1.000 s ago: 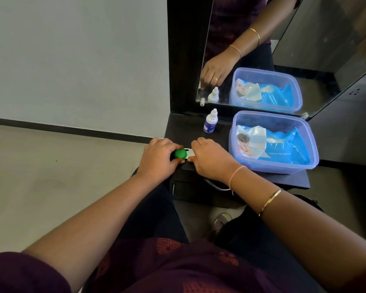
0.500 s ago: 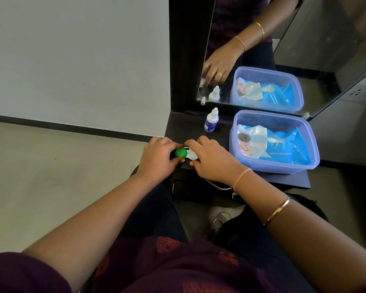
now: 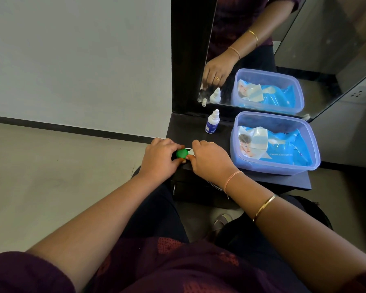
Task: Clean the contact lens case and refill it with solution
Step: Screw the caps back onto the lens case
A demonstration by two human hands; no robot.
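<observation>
Left hand (image 3: 159, 159) fingers (image 3: 173, 147) pinched around round green cap (image 3: 182, 153) of white plastic contact lens case (image 3: 191, 152); right hand (image 3: 209, 161) fingers gripping its other end, on dark matte bench (image 3: 199, 127). Beyond fingers: small solution bottle (image 3: 212, 121), translucent rectangular tub (image 3: 275, 142).

Place: home dressing corner
Signs: dark desk (image 3: 262, 180) under a wall mirror (image 3: 283, 49), plain wall (image 3: 72, 60), bare floor (image 3: 40, 176)
On the desk: dropper bottle (image 3: 212, 123), plastic tub (image 3: 275, 166) of baby wipes (image 3: 283, 150)
</observation>
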